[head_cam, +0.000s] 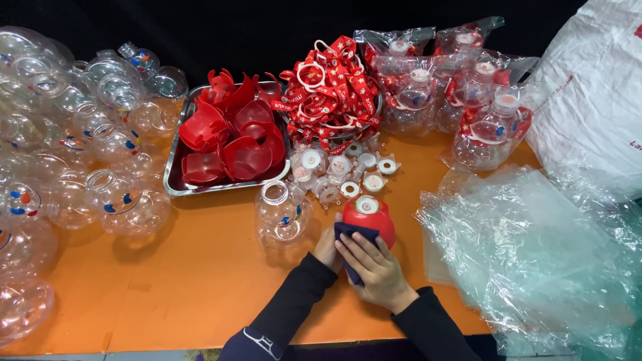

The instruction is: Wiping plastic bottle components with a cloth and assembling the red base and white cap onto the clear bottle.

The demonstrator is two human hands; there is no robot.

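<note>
A red dome-shaped lid (372, 215) with a white spout on top stands on the orange table (194, 274). My left hand (328, 246) holds it from the left side. My right hand (374, 271) presses a dark blue cloth (352, 235) against its front. A clear round bottle (281, 214) with coloured dots stands just left of my hands, open at the top.
A metal tray (175, 175) holds several red lids (234, 134). Red lanyards (331, 90) fill a bowl behind. Small white caps (341, 170) lie in a heap. Many clear bottles (73, 154) crowd the left. Bagged bottles (461, 93), loose plastic bags (535, 247) and a white sack (592, 93) lie right.
</note>
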